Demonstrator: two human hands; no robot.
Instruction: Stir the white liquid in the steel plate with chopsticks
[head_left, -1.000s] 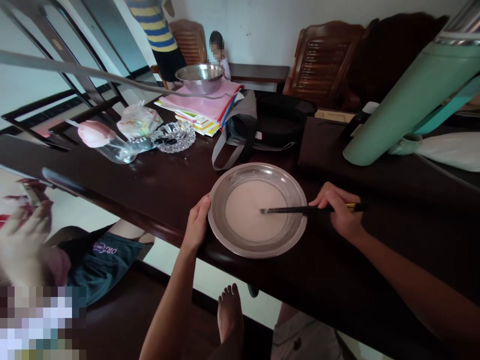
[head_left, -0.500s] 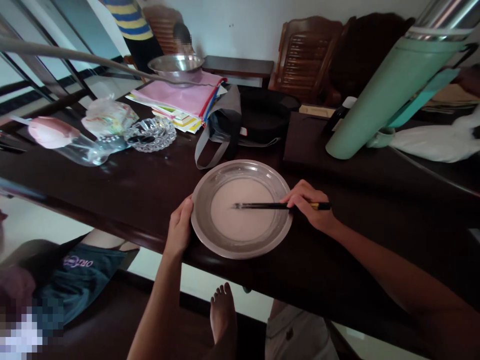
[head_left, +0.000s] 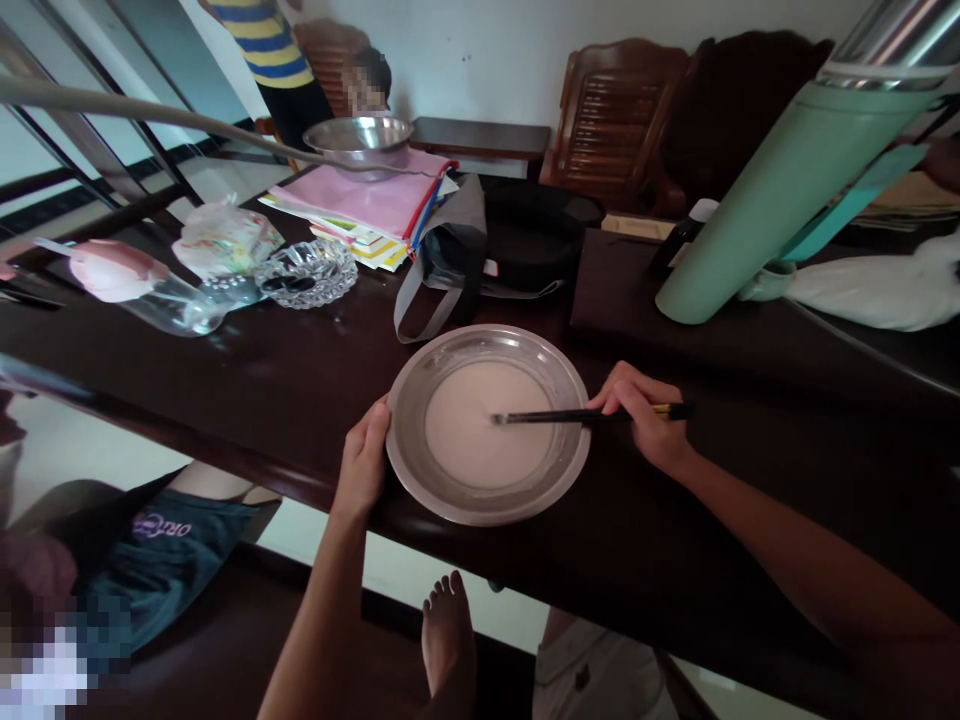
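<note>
A shallow, round metal basin [head_left: 488, 505] with a wide, dull-shining rim sits near the edge of a dark, glossy table [head_left: 300, 400], filled partway with smooth, opaque, pale pinkish liquid [head_left: 480, 440]. Behind it lie a soft gray-and-black bag [head_left: 525, 230], a faceted glass dish [head_left: 330, 275], and a stack of papers under a pink folder [head_left: 367, 195] that bears a second metal bowl [head_left: 358, 140]. A smooth green flask [head_left: 787, 200] leans into view at upper right.

Your left hand [head_left: 365, 455] grips the basin's left rim, thumb on top, forearm reaching up from below. Your right hand [head_left: 641, 410] pinches slim black chopsticks [head_left: 562, 416] over the right rim, fingers bent, forearm slanting in from the lower right, the tips at the liquid near the middle of the basin.

The chopstick tips are blurred, and whether they dip below the surface is hard to tell. Your left fingers are mostly hidden beneath the rim, the flask's top is cut off by the frame, and a seated person at lower left is partly pixelated.
</note>
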